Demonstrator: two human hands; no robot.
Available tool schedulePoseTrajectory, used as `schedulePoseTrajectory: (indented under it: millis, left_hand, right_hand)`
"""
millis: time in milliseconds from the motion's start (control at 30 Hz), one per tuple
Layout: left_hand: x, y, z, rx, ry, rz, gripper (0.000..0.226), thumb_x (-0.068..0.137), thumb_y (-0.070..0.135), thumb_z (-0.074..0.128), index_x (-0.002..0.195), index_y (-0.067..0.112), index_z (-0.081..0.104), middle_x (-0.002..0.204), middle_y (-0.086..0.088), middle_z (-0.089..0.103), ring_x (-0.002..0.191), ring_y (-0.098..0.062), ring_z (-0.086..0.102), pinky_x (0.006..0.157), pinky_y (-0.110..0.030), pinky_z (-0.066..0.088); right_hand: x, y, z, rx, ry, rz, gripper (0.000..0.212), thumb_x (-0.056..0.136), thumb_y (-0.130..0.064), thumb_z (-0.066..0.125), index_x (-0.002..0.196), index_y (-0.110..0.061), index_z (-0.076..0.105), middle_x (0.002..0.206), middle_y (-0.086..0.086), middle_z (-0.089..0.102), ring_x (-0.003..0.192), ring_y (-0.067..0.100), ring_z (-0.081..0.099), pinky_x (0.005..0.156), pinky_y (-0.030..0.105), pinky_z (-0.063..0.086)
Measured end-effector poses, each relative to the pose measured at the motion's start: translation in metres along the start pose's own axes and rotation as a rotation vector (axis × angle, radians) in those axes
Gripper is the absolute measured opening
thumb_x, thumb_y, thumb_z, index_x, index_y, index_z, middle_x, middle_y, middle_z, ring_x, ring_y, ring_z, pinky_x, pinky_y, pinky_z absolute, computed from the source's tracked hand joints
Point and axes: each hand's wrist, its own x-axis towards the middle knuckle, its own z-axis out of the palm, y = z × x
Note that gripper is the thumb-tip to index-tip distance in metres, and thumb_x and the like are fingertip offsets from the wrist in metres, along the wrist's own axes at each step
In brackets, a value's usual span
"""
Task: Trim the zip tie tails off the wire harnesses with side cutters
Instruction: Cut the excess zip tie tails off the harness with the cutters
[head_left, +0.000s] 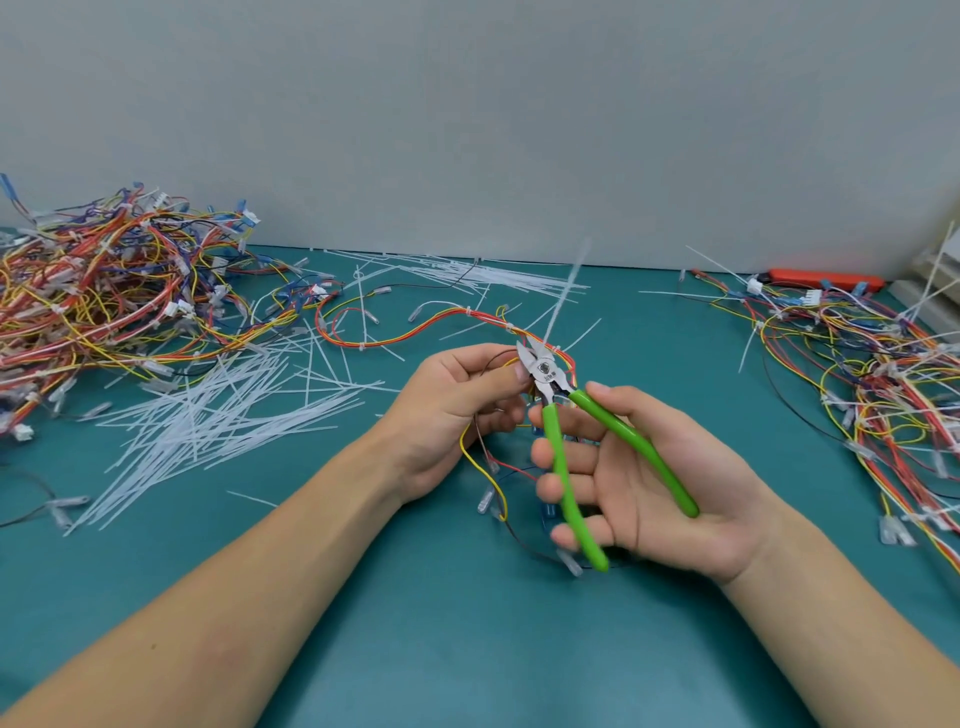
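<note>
Mid-batch, cutters (543, 371) at a tie tail (563, 291).
My left hand (457, 410) pinches the harness (415, 332); right hand (639, 483) spread round green handles. Cut tails (218, 415) litter the desk (415, 623); right-edge pile (878, 364) still untrimmed.

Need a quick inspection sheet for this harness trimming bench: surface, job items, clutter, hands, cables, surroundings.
Surface: teal mat, bare in the foreground.
Job's things: green-handled side cutters, jaws open at a zip tie tail standing up from the held harness.
Clutter: cut tails scattered left of centre; more along the wall.
Grippers: left hand pinches the harness at the cutter head; right hand cradles the spread cutter handles with loose fingers.
Cables: left harness pile; right harness pile with long tails uncut.
Surroundings: grey wall; orange tool at the far right, type unclear.
</note>
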Motion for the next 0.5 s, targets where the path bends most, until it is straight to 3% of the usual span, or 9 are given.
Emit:
schedulePoseTrajectory:
  millis: [67,167,267,500]
  left_hand:
    - [-0.0003,0.0000,0.0005,0.003,-0.003,-0.003,0.010,0.089,0.023,0.072,0.095,0.020,0.080,0.090,0.000,0.073,0.070,-0.010,0.058,0.067,-0.019,0.054]
    - [0.0000,0.0003,0.0001,-0.014,-0.009,-0.001,0.010,0.089,0.023,0.072,0.091,0.020,0.081,0.084,0.005,0.072,0.069,-0.007,0.058,0.068,-0.019,0.054]
    - [0.0004,0.0002,-0.0010,-0.013,-0.020,0.003,0.011,0.090,0.022,0.071,0.088,0.021,0.081,0.077,0.008,0.070,0.065,-0.004,0.059,0.067,-0.017,0.054]
    - [0.0006,0.0004,-0.0014,-0.013,-0.021,-0.004,0.012,0.091,0.022,0.071,0.099,0.022,0.080,0.089,0.003,0.074,0.068,-0.007,0.061,0.068,-0.019,0.054]
  right_hand:
    - [-0.0004,0.0005,-0.0004,0.010,-0.009,0.008,0.043,0.095,-0.043,0.064,0.126,-0.013,0.066,0.106,0.012,0.071,0.089,0.027,0.070,0.076,0.049,0.060]
    - [0.0009,-0.0001,0.0016,0.013,0.025,0.004,0.038,0.096,-0.044,0.061,0.116,-0.015,0.073,0.094,0.006,0.068,0.073,0.020,0.066,0.061,0.037,0.057]
    - [-0.0004,-0.0017,0.0022,0.003,0.082,-0.025,0.034,0.096,-0.046,0.060,0.107,-0.019,0.077,0.081,-0.001,0.059,0.056,0.011,0.052,0.045,0.024,0.044]
    - [-0.0010,-0.0018,0.0048,-0.010,0.086,-0.040,0.033,0.098,-0.047,0.058,0.103,-0.021,0.078,0.075,-0.003,0.057,0.051,0.009,0.048,0.041,0.021,0.041]
